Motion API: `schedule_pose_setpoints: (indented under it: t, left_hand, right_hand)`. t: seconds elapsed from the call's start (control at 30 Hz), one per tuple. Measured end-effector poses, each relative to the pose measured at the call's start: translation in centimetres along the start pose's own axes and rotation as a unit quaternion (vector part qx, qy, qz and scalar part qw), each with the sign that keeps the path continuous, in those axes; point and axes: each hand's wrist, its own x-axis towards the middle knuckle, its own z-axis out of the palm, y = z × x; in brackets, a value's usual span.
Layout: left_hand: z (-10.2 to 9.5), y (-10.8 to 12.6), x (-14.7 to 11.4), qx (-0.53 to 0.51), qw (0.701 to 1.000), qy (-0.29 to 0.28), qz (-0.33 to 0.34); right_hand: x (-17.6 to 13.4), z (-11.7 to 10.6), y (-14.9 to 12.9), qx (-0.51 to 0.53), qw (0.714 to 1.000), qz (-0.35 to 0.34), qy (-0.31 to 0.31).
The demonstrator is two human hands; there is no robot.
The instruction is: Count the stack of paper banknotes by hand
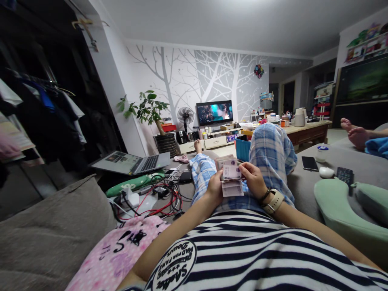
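A stack of purplish banknotes (232,172) sits between my hands over my lap, some of the notes folded downward and others fanned out behind. My left hand (216,186) is closed around the left side of the stack. At the upper right edge of the top note, which shows a 5, my right hand (254,178) pinches with thumb and fingers. The right wrist wears a pale watch (275,201) and a dark bracelet. Blue plaid trousers (269,149) lie under and beyond both hands, with one knee raised on the right.
To the left are a laptop (136,161), tangled cables (169,194) and a pink blanket (127,246). On the right lie a phone (309,163), a white mouse (326,172) and a green neck pillow (333,198). Another person's feet (357,135) rest farther right. A television (214,112) stands ahead.
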Motion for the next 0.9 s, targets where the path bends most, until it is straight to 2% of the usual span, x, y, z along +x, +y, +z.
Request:
schedule_pose_setpoints:
  t: [0.33,0.5,0.7,0.9]
  left_hand:
    - [0.2,0.0,-0.1,-0.012,0.999,-0.006,-0.035]
    - [-0.4,-0.4,0.3,-0.014,1.0,0.003,-0.021]
    - [-0.6,-0.3,-0.1,0.0,1.0,0.006,-0.014]
    - [-0.2,-0.1,-0.6,0.017,1.0,0.014,-0.002]
  right_hand:
    - [-0.1,-0.1,0.2,-0.008,1.0,-0.004,-0.007]
    - [-0.2,0.0,0.1,0.0,1.0,0.006,-0.018]
    - [0.2,-0.2,0.8,-0.014,0.999,0.012,0.038]
    - [0.5,-0.5,1.6,-0.043,0.997,0.029,0.06]
